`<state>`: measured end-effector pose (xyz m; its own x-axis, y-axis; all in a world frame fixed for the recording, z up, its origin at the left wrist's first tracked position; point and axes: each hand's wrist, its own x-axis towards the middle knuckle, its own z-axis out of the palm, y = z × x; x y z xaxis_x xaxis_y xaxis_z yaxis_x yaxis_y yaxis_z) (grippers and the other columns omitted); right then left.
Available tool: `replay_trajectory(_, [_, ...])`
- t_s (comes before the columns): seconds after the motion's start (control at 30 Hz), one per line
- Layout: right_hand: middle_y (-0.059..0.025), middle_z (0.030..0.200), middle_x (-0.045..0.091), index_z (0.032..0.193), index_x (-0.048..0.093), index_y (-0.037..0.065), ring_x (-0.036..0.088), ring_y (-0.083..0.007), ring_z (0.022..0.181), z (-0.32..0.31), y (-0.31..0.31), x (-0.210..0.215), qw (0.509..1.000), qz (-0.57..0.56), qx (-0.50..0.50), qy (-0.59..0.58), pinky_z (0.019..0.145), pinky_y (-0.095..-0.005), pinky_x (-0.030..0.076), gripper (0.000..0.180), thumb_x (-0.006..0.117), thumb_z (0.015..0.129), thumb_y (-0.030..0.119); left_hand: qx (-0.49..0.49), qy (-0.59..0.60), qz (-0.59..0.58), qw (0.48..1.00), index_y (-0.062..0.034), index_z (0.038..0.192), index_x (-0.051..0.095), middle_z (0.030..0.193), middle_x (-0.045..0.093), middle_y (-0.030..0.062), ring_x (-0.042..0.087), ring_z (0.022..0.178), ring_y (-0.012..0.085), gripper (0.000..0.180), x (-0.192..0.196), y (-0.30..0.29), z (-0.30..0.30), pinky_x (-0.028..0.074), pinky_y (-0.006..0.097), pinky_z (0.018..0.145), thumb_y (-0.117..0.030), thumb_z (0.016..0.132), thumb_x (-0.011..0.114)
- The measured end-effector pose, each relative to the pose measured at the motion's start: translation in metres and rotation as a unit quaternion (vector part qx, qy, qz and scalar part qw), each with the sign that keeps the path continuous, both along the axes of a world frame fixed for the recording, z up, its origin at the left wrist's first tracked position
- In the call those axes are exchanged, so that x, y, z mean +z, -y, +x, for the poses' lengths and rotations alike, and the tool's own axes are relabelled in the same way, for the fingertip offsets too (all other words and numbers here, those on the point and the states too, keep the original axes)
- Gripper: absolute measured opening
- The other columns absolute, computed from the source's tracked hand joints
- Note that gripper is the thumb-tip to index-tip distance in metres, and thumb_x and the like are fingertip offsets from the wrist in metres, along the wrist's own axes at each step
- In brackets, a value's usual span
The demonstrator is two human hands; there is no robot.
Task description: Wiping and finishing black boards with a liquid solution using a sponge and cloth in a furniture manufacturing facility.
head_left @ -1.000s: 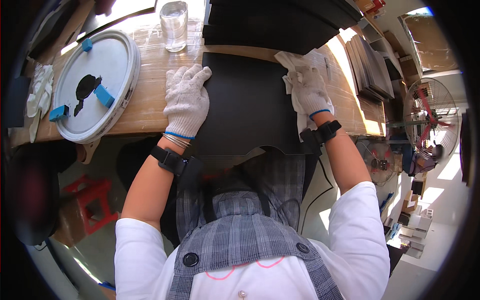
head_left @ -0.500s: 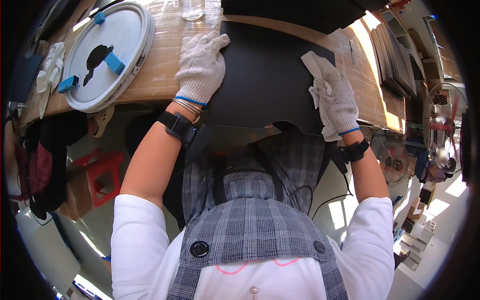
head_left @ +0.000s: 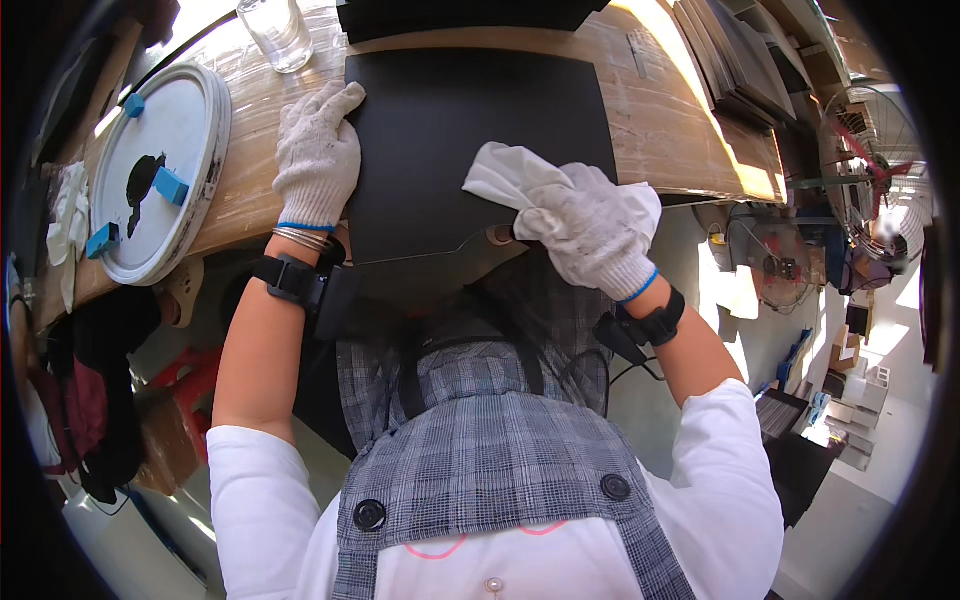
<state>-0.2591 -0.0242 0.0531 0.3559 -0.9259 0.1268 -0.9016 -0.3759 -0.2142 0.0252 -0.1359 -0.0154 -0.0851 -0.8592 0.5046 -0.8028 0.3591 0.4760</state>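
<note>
A flat black panel (head_left: 440,130) lies in front of me, its near edge reaching past the table's front edge. That near edge has a curved notch, partly covered by my right hand. My left hand (head_left: 318,155), in a white knitted glove, holds the panel at its left edge, fingers bent near the far left corner. My right hand (head_left: 590,225), also gloved, grips a crumpled white cloth (head_left: 510,175) over the panel's near right part. Part of the cloth spreads beyond the fingers onto the black surface.
A round white lid (head_left: 125,190) with blue blocks and a black smear is at left, beside a crumpled white rag (head_left: 68,225). A glass jar (head_left: 277,38) and a stack of black panels (head_left: 460,14) stand farther back. More boards (head_left: 735,60) lean at right, near a fan (head_left: 875,180).
My right hand has moved with the cloth from the panel's right edge inward and nearer to me. My left hand stays at the left edge. The whole view has shifted.
</note>
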Motion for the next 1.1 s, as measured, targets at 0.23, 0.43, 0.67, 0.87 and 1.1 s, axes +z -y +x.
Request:
replay_trajectory(0.23, [-0.0156, 0.099, 0.061, 0.105, 0.066, 0.006, 0.060, -0.0332, 0.094, -0.160, -0.046, -0.006, 0.968, -0.018, -0.245, -0.046, 0.085, -0.0427, 0.050, 0.029, 0.071, 0.081, 0.021, 0.002, -0.012, -0.002, 1.000, -0.0122, 0.109, 0.073, 0.122, 0.066, 0.0078, 0.056, 0.119, 0.0283, 0.028, -0.004, 0.006, -0.005, 0.042, 0.038, 0.107, -0.004, 0.087, 0.056])
replay_trajectory(0.43, [-0.0130, 0.092, 0.059, 0.095, 0.067, 0.008, 0.058, -0.0343, 0.090, -0.059, -0.027, 0.004, 0.995, 0.041, -0.090, -0.008, 0.079, -0.0452, 0.048, 0.018, 0.066, 0.082, 0.021, 0.001, -0.022, 0.014, 1.000, -0.0120, 0.111, 0.072, 0.123, 0.066, 0.0084, 0.056, 0.120, 0.0286, 0.029, -0.003, 0.004, -0.003, 0.042, 0.037, 0.107, -0.004, 0.088, 0.056])
replay_trajectory(0.67, [-0.0123, 0.090, 0.058, 0.099, 0.065, 0.012, 0.059, -0.0309, 0.088, -0.065, -0.022, 0.008, 0.998, 0.049, 0.035, -0.034, 0.074, -0.0419, 0.049, 0.020, 0.067, 0.081, 0.020, 0.005, -0.017, 0.009, 1.000, -0.0114, 0.111, 0.072, 0.123, 0.066, 0.0094, 0.057, 0.119, 0.0288, 0.030, 0.000, 0.003, -0.005, 0.042, 0.037, 0.106, -0.002, 0.087, 0.056])
replay_trajectory(0.87, [-0.0132, 0.092, 0.060, 0.102, 0.063, 0.008, 0.061, -0.0321, 0.088, -0.058, -0.012, 0.019, 0.991, 0.069, -0.025, -0.115, 0.073, -0.0431, 0.050, 0.024, 0.065, 0.082, 0.020, 0.002, -0.016, 0.004, 1.000, -0.0114, 0.110, 0.072, 0.122, 0.066, 0.0097, 0.056, 0.120, 0.0305, 0.031, 0.003, 0.003, -0.008, 0.040, 0.039, 0.108, -0.001, 0.086, 0.057])
replay_trajectory(1.1, [-0.0167, 0.107, 0.062, 0.104, 0.065, 0.007, 0.061, -0.0340, 0.102, 0.051, 0.083, 0.018, 0.988, 0.131, -0.002, -0.076, 0.089, -0.0416, 0.050, 0.024, 0.060, 0.090, 0.026, -0.005, -0.021, -0.013, 1.000, -0.0102, 0.109, 0.072, 0.120, 0.067, 0.0112, 0.057, 0.118, 0.0319, 0.032, 0.001, 0.001, -0.004, 0.041, 0.041, 0.107, 0.000, 0.084, 0.057])
